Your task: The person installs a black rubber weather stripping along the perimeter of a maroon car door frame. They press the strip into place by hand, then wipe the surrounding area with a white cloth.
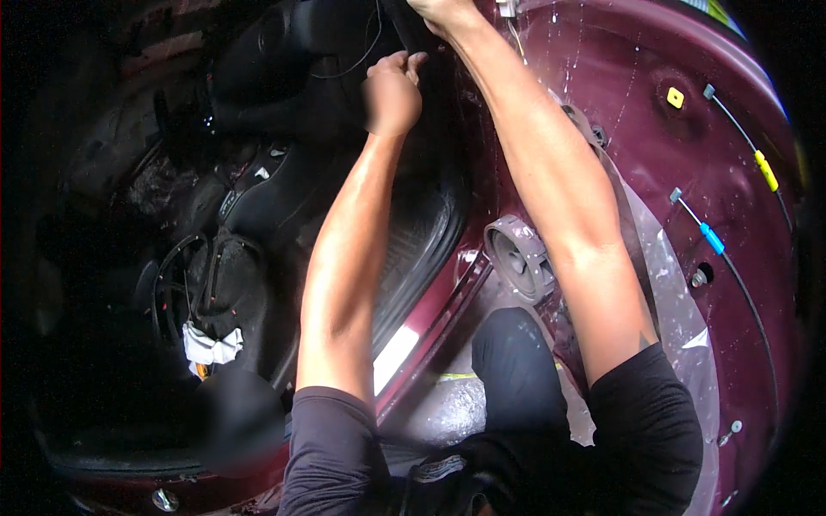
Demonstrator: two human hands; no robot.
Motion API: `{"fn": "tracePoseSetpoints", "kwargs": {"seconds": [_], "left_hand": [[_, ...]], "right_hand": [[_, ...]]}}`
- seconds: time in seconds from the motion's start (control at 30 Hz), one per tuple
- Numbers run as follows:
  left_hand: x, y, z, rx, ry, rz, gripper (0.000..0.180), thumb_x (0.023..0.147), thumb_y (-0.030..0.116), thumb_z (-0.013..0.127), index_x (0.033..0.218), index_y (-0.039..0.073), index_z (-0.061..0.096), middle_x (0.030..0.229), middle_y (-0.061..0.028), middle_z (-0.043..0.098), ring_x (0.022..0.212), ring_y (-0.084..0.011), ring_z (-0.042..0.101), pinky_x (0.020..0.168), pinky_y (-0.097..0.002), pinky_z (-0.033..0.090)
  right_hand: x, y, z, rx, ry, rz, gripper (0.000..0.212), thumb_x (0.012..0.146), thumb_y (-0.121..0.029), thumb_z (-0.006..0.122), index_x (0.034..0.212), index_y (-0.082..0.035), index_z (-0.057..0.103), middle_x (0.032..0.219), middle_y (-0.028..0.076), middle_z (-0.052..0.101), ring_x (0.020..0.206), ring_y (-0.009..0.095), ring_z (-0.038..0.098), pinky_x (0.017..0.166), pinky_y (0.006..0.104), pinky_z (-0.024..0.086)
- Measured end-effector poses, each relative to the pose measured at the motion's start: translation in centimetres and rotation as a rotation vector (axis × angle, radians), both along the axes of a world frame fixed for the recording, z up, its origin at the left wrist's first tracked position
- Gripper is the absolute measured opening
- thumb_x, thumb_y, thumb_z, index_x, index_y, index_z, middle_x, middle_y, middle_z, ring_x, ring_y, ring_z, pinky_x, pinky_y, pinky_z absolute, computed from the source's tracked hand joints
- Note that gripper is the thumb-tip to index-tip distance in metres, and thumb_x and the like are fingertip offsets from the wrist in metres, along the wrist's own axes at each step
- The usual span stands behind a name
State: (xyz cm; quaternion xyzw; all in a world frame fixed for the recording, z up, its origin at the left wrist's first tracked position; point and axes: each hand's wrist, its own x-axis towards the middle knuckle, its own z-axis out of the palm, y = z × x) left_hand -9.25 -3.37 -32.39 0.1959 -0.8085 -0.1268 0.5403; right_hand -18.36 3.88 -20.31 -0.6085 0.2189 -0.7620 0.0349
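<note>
Both my bare arms reach up toward the top of the view, at the front edge of a car's door opening. My left hand [394, 96] is raised before the dark trim, its fingers curled in; part of it is blurred, and what they hold, if anything, is hidden. Near it a thin wire [376, 41] loops down across the black dashboard side [297, 103]. Higher and to the right, my right hand [443, 12] is cut off by the top edge, so its fingers do not show. A black trim strip [404, 24] runs between the hands.
To the right stands a maroon door [637, 155] without its inner panel, with a round speaker [520, 260], plastic sheeting [680, 318] and cables with yellow [765, 170] and blue [711, 238] sleeves. A white cloth [212, 346] lies inside at left. My knee [516, 361] is by the sill.
</note>
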Motion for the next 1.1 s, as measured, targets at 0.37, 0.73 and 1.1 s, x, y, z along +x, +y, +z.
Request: {"fn": "tracePoseSetpoints", "kwargs": {"seconds": [0.37, 0.73, 1.1], "left_hand": [[-0.7, 0.6, 0.5, 0.049, 0.075, 0.025, 0.030, 0.096, 0.027, 0.066, 0.084, 0.000, 0.071, 0.074, -0.0266, 0.063, 0.075, -0.0461, 0.064, 0.068, -0.0487, 0.050], [-0.5, 0.3, 3.3, -0.205, -0.292, 0.309, 0.033, 0.094, 0.036, 0.066, 0.089, 0.005, 0.076, 0.090, -0.0204, 0.073, 0.089, -0.0391, 0.071, 0.077, -0.0482, 0.056], [-1.2, -0.6, 0.7, 0.002, -0.275, 0.217, 0.030, 0.096, 0.033, 0.063, 0.094, 0.005, 0.075, 0.094, -0.0219, 0.072, 0.094, -0.0405, 0.070, 0.082, -0.0491, 0.056]], "right_hand": [[-0.5, -0.4, 0.0, -0.048, 0.049, -0.035, 0.031, 0.082, 0.014, 0.068, 0.112, 0.005, 0.070, 0.099, 0.007, 0.073, 0.083, 0.012, 0.067, 0.076, 0.0261, 0.055], [-3.1, -1.5, -0.7, -0.019, -0.050, -0.566, 0.049, 0.083, -0.001, 0.075, 0.128, 0.011, 0.059, 0.122, 0.022, 0.068, 0.112, 0.030, 0.065, 0.096, 0.0374, 0.052], [-3.1, -0.9, -2.3, 0.046, 0.182, -0.969, 0.059, 0.084, -0.014, 0.078, 0.135, 0.005, 0.054, 0.130, 0.032, 0.059, 0.128, 0.041, 0.054, 0.105, 0.0442, 0.045]]}}
